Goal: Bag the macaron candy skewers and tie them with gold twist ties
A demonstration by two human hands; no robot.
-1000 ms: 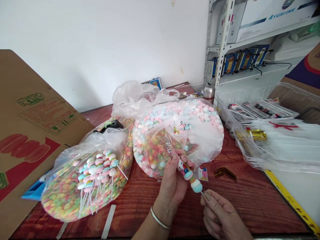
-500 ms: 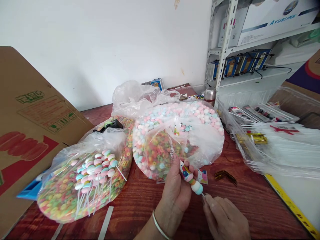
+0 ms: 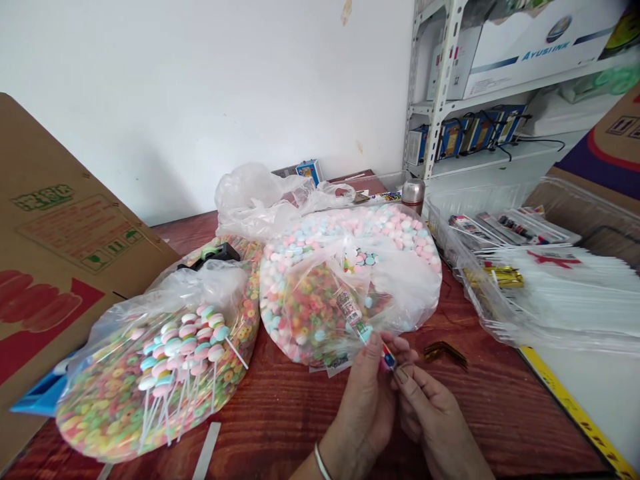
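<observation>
My left hand point(image 3: 363, 400) and my right hand point(image 3: 430, 417) meet low in the middle of the view, both gripping a candy lollipop stick point(image 3: 387, 358) at its coloured end. A narrow printed clear sleeve point(image 3: 350, 310) rises from my left fingers toward the bag behind, and the candy inside is mostly hidden by my fingers. My hands rest just in front of a clear plastic bag of pastel round candies and ring candies point(image 3: 320, 293). A thin bangle point(image 3: 321, 465) circles my left wrist.
To the left lies a clear bag of ring candies point(image 3: 110, 400) topped with finished striped lollipops. Gold twist ties point(image 3: 443, 355) lie on the red wood table point(image 3: 505, 413). A clear tray of white sticks and sleeves point(image 3: 545, 287) stands right; a cardboard sheet point(image 3: 65, 227) leans left.
My hands have come together, my right fingers now closing on the stick's end. The round candies seen earlier are now hidden, and the sleeve lies along the stick. The view has shifted slightly left.
</observation>
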